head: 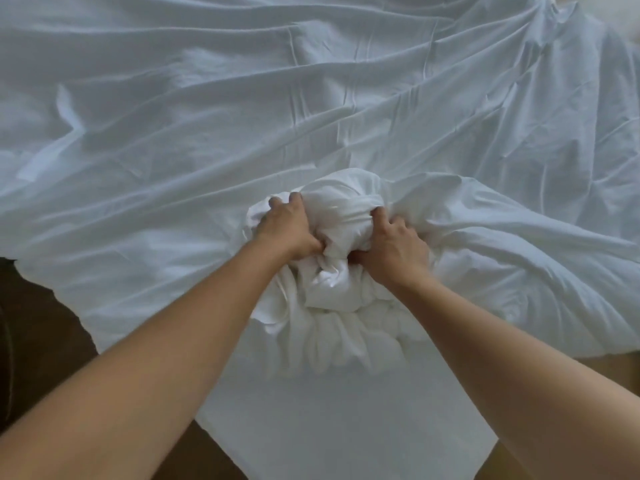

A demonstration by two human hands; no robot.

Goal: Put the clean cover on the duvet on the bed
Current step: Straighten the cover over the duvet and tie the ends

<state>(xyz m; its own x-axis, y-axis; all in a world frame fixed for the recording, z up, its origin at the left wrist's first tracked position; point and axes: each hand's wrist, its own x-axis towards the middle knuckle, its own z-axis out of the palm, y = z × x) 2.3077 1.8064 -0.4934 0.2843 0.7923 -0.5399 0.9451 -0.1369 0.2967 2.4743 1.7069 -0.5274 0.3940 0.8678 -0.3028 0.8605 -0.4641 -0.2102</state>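
A thin white cover [242, 116] lies spread and wrinkled across the bed, filling most of the view. At the near edge a thick white duvet [502, 258] bunches into a lump [332, 216] in the middle. My left hand [289, 230] grips the left side of that lump, fingers curled over its top. My right hand [393, 245] grips its right side, thumb tucked under. Gathered white folds [339, 337] hang below both hands. Where duvet ends and cover begins inside the lump I cannot tell.
White fabric [329, 420] drapes down over the near bed edge between my forearms. Dark brown floor [38, 327] shows at the lower left and in a strip at the lower right [498, 462].
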